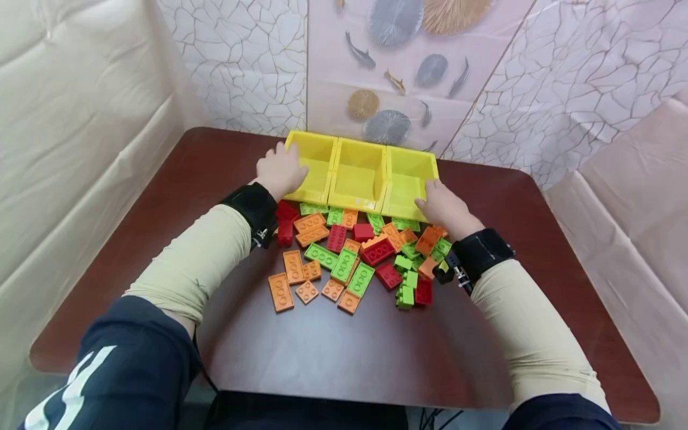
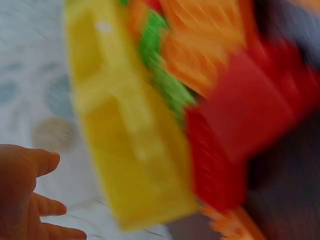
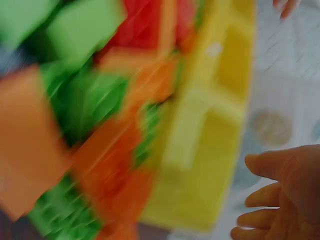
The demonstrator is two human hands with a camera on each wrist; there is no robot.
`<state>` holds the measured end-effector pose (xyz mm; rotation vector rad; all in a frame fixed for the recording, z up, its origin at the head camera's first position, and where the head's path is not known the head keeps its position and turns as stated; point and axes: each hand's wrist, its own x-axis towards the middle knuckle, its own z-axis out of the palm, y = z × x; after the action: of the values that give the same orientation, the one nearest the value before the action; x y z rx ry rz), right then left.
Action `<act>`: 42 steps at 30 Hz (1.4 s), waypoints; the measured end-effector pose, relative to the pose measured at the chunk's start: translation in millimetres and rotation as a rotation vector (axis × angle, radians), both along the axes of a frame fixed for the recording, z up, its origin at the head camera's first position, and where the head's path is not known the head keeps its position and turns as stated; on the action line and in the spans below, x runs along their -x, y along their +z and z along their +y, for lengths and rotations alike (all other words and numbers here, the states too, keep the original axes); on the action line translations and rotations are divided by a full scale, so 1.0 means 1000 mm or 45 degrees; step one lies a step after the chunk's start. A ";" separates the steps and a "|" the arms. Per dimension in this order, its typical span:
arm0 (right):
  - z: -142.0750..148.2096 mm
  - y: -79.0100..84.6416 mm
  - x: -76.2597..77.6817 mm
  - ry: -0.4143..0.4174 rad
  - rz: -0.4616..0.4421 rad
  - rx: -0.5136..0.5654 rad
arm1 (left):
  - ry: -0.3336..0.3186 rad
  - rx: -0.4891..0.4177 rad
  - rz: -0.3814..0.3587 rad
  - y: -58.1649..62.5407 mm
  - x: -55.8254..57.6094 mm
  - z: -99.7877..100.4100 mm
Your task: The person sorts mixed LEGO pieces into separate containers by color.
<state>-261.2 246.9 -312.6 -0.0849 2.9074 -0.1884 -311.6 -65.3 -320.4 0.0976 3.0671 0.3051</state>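
Three joined yellow bins stand at the back of the table. My left hand is at their left end, its fingers spread and overlapping the rim in the head view. At the right end is my right hand, fingers apart near the outer wall. Neither hand holds anything: in the left wrist view the thumb and fingers stretch toward the bins with a gap, and the right wrist view shows the same. In front of the bins lie loose building bricks, among them a red brick, a green brick and an orange brick.
Several more orange, green and red bricks spread over the middle of the brown table, heaped closest by the right wrist. A patterned backdrop hangs right behind the bins. Pale cloth screens the left side.
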 end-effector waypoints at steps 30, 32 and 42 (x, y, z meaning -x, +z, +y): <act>0.031 -0.035 -0.011 0.564 0.293 0.180 | 0.023 0.050 -0.104 -0.038 0.040 -0.025; 0.029 -0.033 -0.020 0.661 0.163 0.226 | 0.023 0.052 -0.120 -0.036 0.038 -0.026; 0.034 -0.051 -0.042 0.862 0.164 0.025 | 0.012 0.034 -0.157 -0.039 0.039 -0.025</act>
<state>-219.6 281.2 -363.3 -1.0906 2.8060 -0.0925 -350.6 -89.8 -359.3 0.0605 2.9490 0.2605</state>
